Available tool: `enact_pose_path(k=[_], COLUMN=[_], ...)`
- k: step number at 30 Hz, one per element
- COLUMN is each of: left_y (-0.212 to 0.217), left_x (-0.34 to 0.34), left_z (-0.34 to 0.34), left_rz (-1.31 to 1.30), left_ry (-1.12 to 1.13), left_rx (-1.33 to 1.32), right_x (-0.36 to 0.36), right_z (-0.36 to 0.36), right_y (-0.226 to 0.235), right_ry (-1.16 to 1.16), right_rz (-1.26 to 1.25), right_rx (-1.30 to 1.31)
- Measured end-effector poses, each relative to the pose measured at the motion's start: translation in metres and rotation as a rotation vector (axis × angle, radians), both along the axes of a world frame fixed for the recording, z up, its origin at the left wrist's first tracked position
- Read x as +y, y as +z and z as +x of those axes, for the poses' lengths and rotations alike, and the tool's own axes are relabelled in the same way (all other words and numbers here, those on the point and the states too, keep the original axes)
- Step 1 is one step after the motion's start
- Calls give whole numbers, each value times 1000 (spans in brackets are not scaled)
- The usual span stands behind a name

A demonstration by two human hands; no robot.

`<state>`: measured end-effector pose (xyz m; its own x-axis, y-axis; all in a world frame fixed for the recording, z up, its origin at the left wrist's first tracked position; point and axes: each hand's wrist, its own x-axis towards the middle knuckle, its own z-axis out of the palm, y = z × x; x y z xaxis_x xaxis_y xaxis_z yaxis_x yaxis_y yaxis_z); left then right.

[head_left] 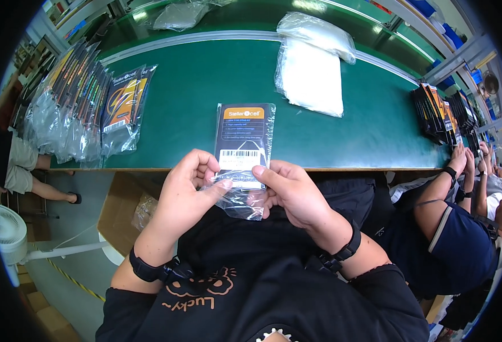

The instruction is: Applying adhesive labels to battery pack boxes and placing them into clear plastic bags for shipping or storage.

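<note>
Between my hands is a flat black package with an orange band and a white barcode label (239,158), inside a clear plastic bag (244,206). The bag's loose end hangs toward me past the package. My left hand (191,185) pinches the bag at its lower left, thumb on top. My right hand (291,191) grips the right side, thumb resting on the label and fingers curled beneath. The package lies partly over the front edge of the green table (199,114).
Bagged packages (80,108) stand in a row at the table's left. Clear empty bags (313,74) are stacked at the back. Black and orange boxes (436,117) sit far right, by a co-worker's hands (462,159). Below left are a cardboard box (120,202) and a white fan (8,231).
</note>
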<state>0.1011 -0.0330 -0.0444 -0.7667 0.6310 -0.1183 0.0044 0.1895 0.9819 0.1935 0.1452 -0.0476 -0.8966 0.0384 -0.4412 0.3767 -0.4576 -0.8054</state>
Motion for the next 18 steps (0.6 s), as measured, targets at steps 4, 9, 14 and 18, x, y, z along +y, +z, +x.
enact_pose_path(k=[4, 9, 14, 18], left_y=[0, 5, 11, 8], left_x=[-2, -4, -2, 10], left_z=[-1, -3, 8, 5], left_rz=[47, -32, -228, 19], left_ry=[26, 46, 106, 32], left_rx=[-60, -70, 209, 133], right_x=[-2, -4, -8, -14], right_z=[1, 3, 2, -1], right_y=[-4, -5, -3, -1], right_ry=[-6, -47, -39, -7], right_rz=[-15, -16, -44, 8], right_rx=[56, 43, 114, 190])
